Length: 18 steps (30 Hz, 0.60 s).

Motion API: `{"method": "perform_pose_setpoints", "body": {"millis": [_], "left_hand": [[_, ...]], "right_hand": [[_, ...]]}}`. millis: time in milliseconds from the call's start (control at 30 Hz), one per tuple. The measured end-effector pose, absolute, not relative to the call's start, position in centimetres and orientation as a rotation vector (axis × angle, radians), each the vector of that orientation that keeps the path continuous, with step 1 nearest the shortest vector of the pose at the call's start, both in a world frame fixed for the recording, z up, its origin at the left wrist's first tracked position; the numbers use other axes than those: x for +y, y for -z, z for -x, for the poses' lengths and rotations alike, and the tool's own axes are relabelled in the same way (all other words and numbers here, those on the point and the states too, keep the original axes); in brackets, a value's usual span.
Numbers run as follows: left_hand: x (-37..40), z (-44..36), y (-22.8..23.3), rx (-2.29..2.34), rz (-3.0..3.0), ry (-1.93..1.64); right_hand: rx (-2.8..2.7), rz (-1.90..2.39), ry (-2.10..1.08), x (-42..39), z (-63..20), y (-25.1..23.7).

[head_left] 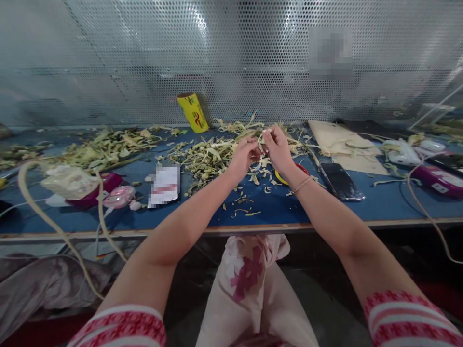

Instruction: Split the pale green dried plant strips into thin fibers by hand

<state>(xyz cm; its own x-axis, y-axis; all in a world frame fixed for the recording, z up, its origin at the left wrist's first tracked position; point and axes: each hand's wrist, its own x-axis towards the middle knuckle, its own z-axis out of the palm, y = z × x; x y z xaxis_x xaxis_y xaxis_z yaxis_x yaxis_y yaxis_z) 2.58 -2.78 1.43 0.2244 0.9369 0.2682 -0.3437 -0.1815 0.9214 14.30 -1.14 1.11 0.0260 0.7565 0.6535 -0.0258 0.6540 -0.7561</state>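
Observation:
Above the blue tabletop (253,212), my left hand (246,155) and my right hand (278,147) meet with fingertips pinched close together. Between them shows a thin, pale green leaf strip (261,140); its ends are hidden by the fingers. Around and behind the hands spreads a heap of dried, curled leaf pieces (206,159) in yellowish green. Under my right wrist lies a ring-shaped roll (281,178) with yellow and red edges, partly covered by the wrist. Loose scraps (248,213) lie on the table below my hands.
A yellow tube (194,113) leans at the perforated metal wall (231,58). A phone (342,180) and brown cardboard (347,144) lie right; a blurred white packet (164,185), pink gadget (119,196) and purple box (96,190) lie left. A beige hose (54,226) hangs over the edge.

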Motion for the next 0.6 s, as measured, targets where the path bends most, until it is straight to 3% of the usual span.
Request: {"method": "perform_pose_setpoints", "body": {"millis": [600], "left_hand": [[-1.7,-3.0,0.0,0.746,-1.311,-1.465]], "right_hand": [[-1.531,0.787,-0.532,-2.4,-13.5,-1.0]]}}
